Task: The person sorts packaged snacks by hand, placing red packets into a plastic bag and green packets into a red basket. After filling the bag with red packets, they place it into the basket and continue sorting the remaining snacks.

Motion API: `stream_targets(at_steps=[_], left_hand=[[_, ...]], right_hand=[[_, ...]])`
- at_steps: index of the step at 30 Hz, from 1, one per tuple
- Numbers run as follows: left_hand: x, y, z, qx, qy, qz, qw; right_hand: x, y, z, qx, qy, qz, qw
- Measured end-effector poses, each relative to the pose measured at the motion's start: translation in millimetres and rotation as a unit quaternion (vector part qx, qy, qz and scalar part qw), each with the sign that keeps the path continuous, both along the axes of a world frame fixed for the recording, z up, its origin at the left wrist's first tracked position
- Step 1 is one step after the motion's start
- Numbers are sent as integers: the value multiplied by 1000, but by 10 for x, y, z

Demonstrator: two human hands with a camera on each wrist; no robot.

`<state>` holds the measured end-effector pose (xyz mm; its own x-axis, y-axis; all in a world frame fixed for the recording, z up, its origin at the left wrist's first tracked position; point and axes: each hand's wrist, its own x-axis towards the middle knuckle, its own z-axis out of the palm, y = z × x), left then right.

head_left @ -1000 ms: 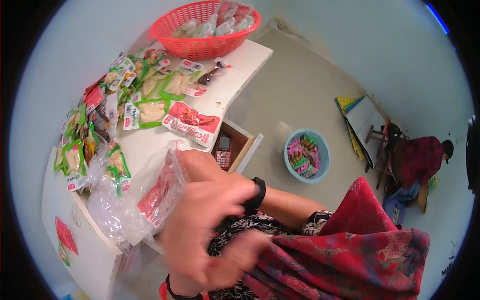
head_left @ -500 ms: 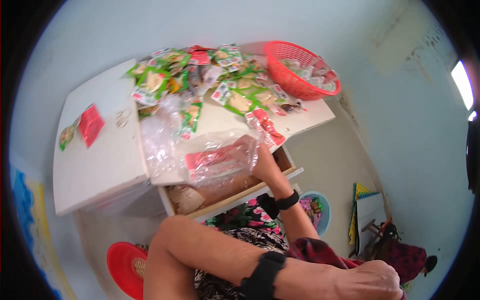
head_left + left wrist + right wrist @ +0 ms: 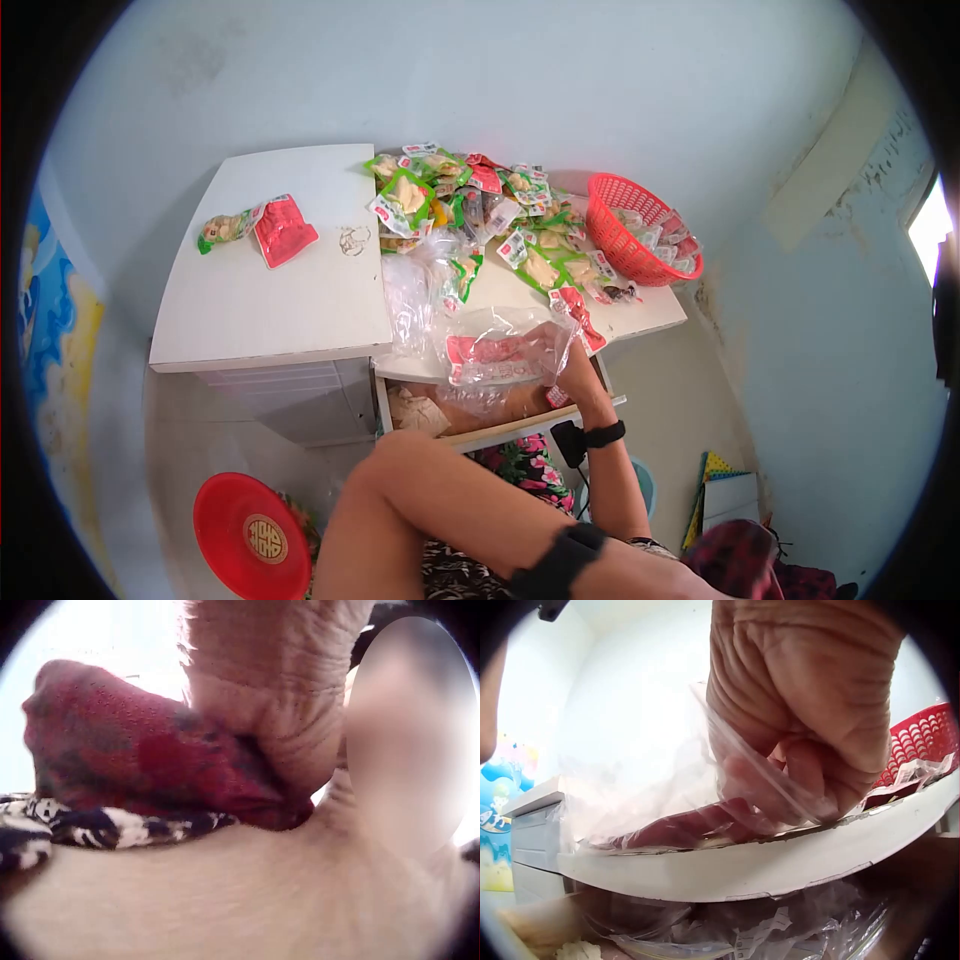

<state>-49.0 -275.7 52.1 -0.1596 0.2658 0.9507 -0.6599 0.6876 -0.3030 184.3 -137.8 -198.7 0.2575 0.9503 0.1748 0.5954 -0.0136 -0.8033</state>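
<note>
White tabletop; right hand pinches crinkly clear bag; left hand's grip unclear.

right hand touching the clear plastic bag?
Touching. The right wrist view shows the right hand with fingers curled round the clear plastic bag, pinching its film.

We see the head view bent by a fisheye lens, ringed with a black vignette, its walls bowing towards the edges. Daylight glares white from an opening at the far right and leaves the pale worktop evenly bright with soft shadows beneath. Both wrist views sit too close to focus: the left one is a blur of skin and red cloth, with blown-out white behind.
</note>
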Motion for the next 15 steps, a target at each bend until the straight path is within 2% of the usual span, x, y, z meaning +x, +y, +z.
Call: stream_targets(at_steps=[2,4,5,8,10,13,14,15], left_hand=[[-36,141,-57,-54,-36,-10,998],[-67,517,-230,91,-22,136,986],[-86,591,-323,105,16,148,983],[-83,694,-804,138,178,157,962],[6,1174,-1042,339,203,259,881],[-134,1513,-1324,252,409,304,822],[-145,1607,-1399,224,474,416,743],[-141,1675,-1487,191,527,518,646]], right_hand=[[-10,-30,-21,-12,28,-6,1000],[-19,-30,-17,-20,99,-11,995],[-66,-43,46,-43,153,-36,987],[-161,-79,160,-41,162,-76,983],[-184,-99,176,-41,162,-92,982],[-143,-88,70,-29,147,-107,983],[-171,-94,84,-8,136,-103,985],[-179,-109,65,11,124,-101,987]])
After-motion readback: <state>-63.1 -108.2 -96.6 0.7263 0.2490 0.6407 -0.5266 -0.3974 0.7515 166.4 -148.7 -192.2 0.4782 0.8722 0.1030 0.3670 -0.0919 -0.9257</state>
